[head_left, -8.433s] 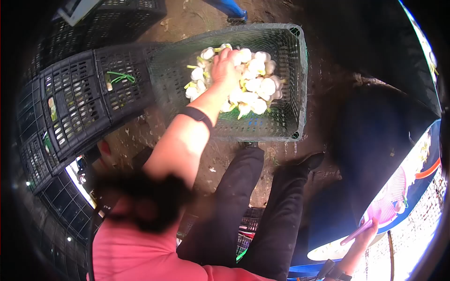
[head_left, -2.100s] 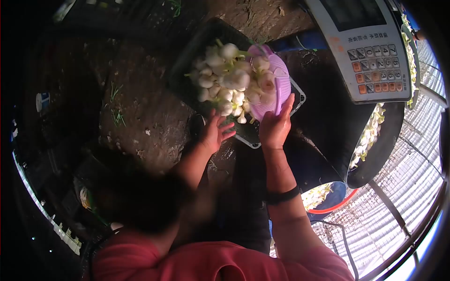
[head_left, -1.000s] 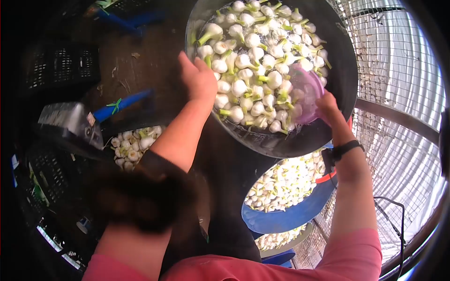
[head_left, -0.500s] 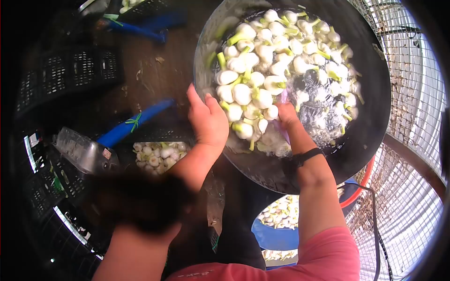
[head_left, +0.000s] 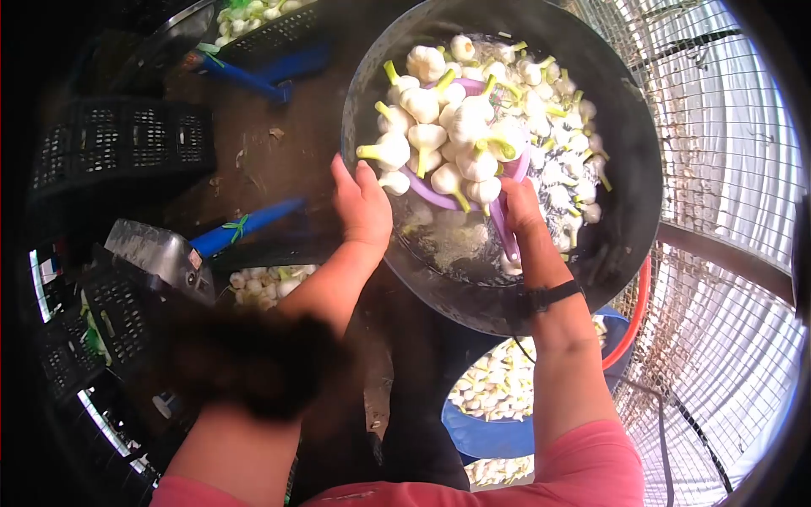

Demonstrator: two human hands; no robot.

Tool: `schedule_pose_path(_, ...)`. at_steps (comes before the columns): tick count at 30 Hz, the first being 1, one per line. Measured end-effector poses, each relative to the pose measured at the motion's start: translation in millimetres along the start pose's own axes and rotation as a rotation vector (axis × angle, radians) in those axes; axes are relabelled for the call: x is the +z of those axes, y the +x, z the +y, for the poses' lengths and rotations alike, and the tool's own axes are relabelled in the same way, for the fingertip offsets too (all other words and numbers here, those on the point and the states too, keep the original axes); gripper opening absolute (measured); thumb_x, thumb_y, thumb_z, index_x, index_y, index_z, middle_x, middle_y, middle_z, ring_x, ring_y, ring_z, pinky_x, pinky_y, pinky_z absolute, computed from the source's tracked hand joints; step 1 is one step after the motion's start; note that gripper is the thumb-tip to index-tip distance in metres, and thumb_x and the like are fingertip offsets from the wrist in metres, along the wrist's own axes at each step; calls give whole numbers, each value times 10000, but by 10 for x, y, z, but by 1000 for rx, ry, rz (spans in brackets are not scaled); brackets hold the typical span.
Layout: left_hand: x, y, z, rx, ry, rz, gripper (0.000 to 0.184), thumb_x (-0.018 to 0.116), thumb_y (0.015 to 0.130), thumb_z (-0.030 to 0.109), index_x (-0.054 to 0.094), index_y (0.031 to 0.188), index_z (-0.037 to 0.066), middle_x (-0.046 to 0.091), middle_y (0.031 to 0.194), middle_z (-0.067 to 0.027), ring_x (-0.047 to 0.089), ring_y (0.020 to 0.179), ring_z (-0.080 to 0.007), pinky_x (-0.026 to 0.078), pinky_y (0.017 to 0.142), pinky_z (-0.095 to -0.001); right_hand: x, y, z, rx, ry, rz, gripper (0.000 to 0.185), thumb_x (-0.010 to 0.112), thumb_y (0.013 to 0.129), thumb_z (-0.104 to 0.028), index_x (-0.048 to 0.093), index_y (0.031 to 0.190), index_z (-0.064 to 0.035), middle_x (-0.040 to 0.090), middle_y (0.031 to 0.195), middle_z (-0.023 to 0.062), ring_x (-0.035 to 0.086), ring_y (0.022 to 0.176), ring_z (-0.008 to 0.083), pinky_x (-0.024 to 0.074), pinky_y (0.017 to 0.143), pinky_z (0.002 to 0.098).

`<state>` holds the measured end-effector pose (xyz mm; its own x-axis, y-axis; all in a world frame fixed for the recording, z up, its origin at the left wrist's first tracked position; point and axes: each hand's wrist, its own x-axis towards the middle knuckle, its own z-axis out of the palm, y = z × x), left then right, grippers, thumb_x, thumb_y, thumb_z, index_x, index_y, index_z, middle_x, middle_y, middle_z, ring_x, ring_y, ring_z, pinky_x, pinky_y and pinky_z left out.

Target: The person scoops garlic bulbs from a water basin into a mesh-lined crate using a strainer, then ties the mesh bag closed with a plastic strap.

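R hand (head_left: 525, 211): gripped purple basket (head_left: 435, 198) by hdl (head_left: 507, 232)
L hand (head_left: 365, 203): thumb & fingers spread, at tub (head_left: 621, 152) L rim; contact unclear
Basket: was w/in tub, heaped w/ garlic (head_left: 425, 139)

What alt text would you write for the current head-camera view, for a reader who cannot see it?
A person's right hand holds a purple strainer heaped with garlic bulbs inside a large dark basin of water and more bulbs. The left hand is beside the basin's rim; lower in view is a blue tub of garlic.
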<state>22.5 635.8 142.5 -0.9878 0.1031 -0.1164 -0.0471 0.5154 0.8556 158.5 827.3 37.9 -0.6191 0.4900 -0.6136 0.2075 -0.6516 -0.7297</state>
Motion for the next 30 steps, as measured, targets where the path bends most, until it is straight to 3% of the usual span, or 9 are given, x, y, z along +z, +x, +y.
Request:
schedule_pose_path(8,-51,7,-29,-62,-152,-76,480,391,907,309,362,1272,-1,565,1078,-258,546,1000,-401,421,862,-420,-186,-727,-272,-90,-5,93,355,536,741,-32,552,1087,48,620,988,113,610,878,215,491,754,319)
schedule_pose_path(12,-215,-15,-184,-12,-284,-220,576,390,909,392,306,1344,24,448,1273,-249,437,1178,-363,346,972,-382,-241,-1284,-430,-162,49,143,361,530,761,-31,534,1115,41,614,1011,121,617,886,226,503,763,327)
schedule_pose_path(14,-488,-247,-524,-92,-325,-281,620,393,910,435,279,1371,35,349,1369,-219,346,1264,-325,292,1026,-356,-269,-1507,-466,-175,28,143,359,524,765,-20,532,1118,42,611,1020,123,619,886,229,506,761,331)
schedule_pose_path(16,-767,-580,-1062,-98,-404,-427,619,400,912,485,234,1417,166,305,1415,-93,353,1263,-252,249,1036,-388,-73,-1844,-558,-228,5,124,335,500,776,-10,530,1103,54,609,995,118,621,853,219,510,746,327)
schedule_pose_path(19,-1576,-1294,-1041,-467,-545,-582,634,398,900,520,215,1424,215,308,1400,-118,411,1216,-258,311,994,-417,356,-2418,-626,-220,-55,133,306,478,784,-20,536,1074,58,603,959,108,613,808,196,507,692,304)
schedule_pose_path(23,-2302,-1947,-1235,-607,-690,-624,664,415,893,510,182,1430,196,323,1373,-139,449,1178,-271,373,948,-411,818,-2999,-312,-175,-79,2,353,456,870,-111,429,1200,10,570,1008,118,596,799,199,512,664,306)
schedule_pose_path(27,-2835,-2223,-1330,-657,-858,-624,710,432,877,527,141,1434,195,299,1382,-129,443,1183,-270,372,957,-443,1298,-3354,362,-128,-141,-27,489,488,911,-334,403,1259,-2,537,1141,121,568,983,234,475,845,350)
schedule_pose_path(28,-2923,-2265,-1379,-669,-892,-613,726,439,870,537,129,1435,202,288,1386,-129,440,1185,-271,371,958,-449,1221,-3338,521,13,-86,-147,512,519,896,-356,420,1249,2,543,1141,104,557,1009,217,463,866,339)
schedule_pose_path(30,-3121,-2266,-1529,-689,-929,-569,755,441,856,567,107,1437,221,276,1387,-133,423,1197,-274,367,953,-479,1495,-3343,1028,-79,-162,-99,505,566,875,-333,448,1226,10,557,1126,91,563,999,201,460,862,329)
